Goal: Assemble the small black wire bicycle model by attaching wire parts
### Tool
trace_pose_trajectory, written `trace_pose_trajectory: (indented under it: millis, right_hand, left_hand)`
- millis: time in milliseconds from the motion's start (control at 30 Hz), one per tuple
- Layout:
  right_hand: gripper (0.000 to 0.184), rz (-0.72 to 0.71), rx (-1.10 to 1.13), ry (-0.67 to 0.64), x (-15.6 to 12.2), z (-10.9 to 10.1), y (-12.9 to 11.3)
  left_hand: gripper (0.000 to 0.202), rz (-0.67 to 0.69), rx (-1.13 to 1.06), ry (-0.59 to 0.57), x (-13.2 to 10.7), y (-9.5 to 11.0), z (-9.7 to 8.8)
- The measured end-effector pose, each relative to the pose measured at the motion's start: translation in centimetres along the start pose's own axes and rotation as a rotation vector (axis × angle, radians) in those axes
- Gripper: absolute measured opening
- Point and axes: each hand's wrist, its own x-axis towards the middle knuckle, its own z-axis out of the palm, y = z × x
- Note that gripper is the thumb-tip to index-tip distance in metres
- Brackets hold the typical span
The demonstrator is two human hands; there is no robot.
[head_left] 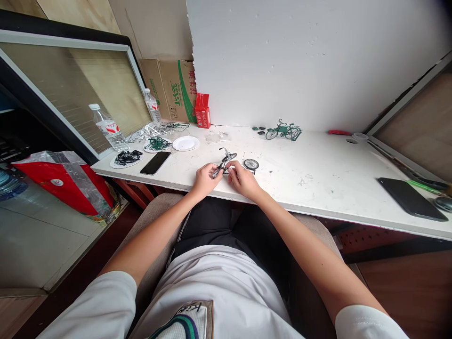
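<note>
Near the table's front edge, both hands work close together on a small black model bicycle [223,163]. My left hand [206,179] is closed, its fingers pinching the frame from the left. My right hand [243,181] is closed too, fingertips pressed at the bicycle's lower right side; what exactly they pinch is hidden. One wheel is on the held model, pointing away from me. A loose spoked wheel [251,164] lies just right of my right hand, with a small dark part beside it. Farther back stands a green model bicycle [283,130].
On the left of the white table [318,174] are a phone [156,162], plates with black sprues [129,158] and green sprues [157,143], a bare plate [186,143] and two water bottles [110,129]. A red box [202,111] stands behind. Another phone [411,197] lies at right.
</note>
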Motion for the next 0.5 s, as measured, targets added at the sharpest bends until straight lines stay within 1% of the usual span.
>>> trace_pose_trajectory:
  millis: [500]
  right_hand:
    - [0.032, -0.002, -0.015, 0.002, 0.03, 0.08, 0.02]
  left_hand:
    - [0.012, 0.010, 0.031, 0.009, -0.01, 0.02, 0.00]
